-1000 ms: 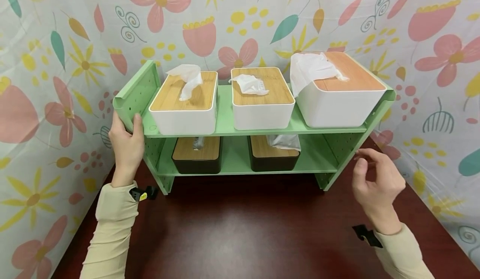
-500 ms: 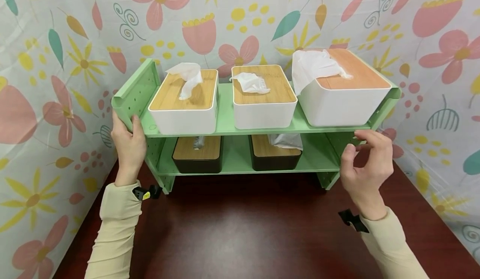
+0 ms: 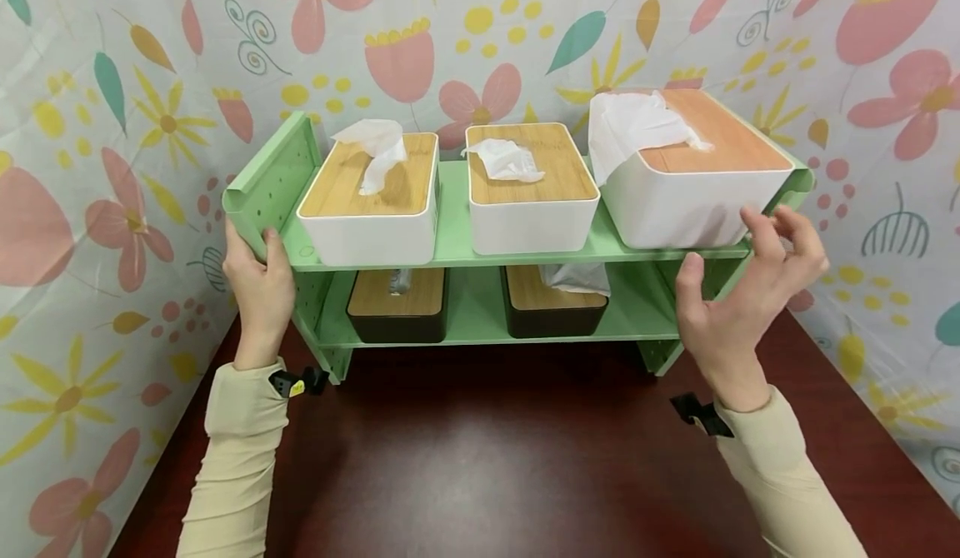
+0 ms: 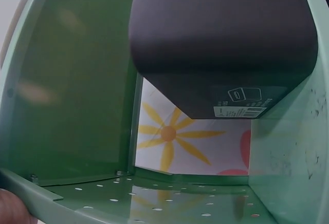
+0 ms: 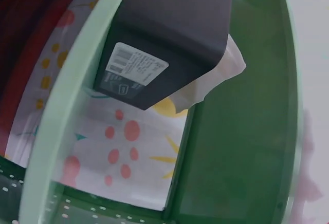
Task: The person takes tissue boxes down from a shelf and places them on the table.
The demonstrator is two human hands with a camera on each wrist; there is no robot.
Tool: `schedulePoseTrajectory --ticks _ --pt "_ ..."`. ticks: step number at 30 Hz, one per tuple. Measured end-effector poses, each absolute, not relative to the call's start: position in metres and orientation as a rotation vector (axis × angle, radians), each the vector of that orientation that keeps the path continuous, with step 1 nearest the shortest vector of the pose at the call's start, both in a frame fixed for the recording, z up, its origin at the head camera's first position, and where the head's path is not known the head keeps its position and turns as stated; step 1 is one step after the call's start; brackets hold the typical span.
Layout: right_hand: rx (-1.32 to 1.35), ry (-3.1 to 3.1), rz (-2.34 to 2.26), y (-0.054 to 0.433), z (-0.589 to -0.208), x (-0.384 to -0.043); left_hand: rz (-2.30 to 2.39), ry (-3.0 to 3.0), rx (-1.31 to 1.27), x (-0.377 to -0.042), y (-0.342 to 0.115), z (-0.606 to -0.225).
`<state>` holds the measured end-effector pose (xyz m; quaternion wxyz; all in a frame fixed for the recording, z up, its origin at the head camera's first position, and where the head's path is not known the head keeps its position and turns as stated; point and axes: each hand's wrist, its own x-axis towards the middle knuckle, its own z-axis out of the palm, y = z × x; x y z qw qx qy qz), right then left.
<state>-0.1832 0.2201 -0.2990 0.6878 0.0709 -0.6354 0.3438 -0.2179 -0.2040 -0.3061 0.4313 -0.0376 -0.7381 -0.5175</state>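
Observation:
In the head view a green two-tier shelf (image 3: 457, 237) stands on the table. My left hand (image 3: 259, 296) grips its left side panel, thumb on the inner face and the other fingers mostly hidden behind. My right hand (image 3: 750, 308) is raised at the right end, thumb and fingers spread, fingertips near the lower right corner of the large white tissue box (image 3: 693, 208). Two smaller white tissue boxes with wooden lids, a left one (image 3: 371, 237) and a middle one (image 3: 532, 225), share the top tier. Below sit a left black tissue box (image 3: 397, 325) and a right black tissue box (image 3: 558, 321).
A dark red-brown table (image 3: 480, 458) extends in front of the shelf. Behind and at both sides hangs a flower-patterned cloth (image 3: 480, 50). White tissues stick out of the top boxes. The left wrist view shows the perforated side panel (image 4: 169, 203) beside a black box.
My right hand has risen from the right of the shelf to the large white box's lower corner, and its fingers have spread. My left hand keeps its grip on the side panel.

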Motion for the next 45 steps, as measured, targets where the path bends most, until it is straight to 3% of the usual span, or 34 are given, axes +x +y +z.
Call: schedulePoseTrajectory --ticks 23,45 --pt "0.080 -1.570 0.840 0.195 -0.264 -0.189 -1.346 -1.810 -0.113 -0.221 -0.203 -0.306" --pt "0.022 -1.618 0.822 0.193 -0.265 -0.201 -1.393 -1.781 -0.123 -0.221 -0.202 -0.307"
